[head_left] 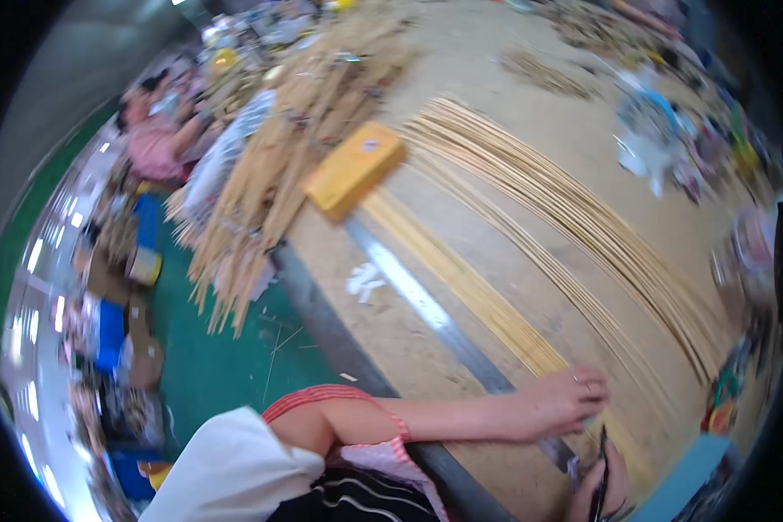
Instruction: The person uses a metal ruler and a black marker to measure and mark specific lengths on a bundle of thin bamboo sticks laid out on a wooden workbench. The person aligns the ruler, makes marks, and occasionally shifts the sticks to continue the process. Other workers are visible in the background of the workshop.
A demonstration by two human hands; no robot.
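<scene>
My left hand (558, 404) reaches across the table, its bent fingers pressed down on a flat row of thin pale sticks (470, 278). A ring shows on one finger; the fingertips are partly hidden. Lower right, my right hand (616, 480) is closed round a black pen (602, 465), its tip pointing up towards the left fingers. A long steel strip like a ruler (418, 300) lies beside the row and passes under my left forearm. At the far end of the row sits a yellow block (357, 170), covering the stick ends.
To the right curve a thick bundle of sticks (565, 204) and a thinner one (531, 248). Large stick bundles (278, 165) overhang the table's left edge. Plastic bags (648, 130) and green-handled tools (729, 383) lie right. A person in pink (157, 143) is far left.
</scene>
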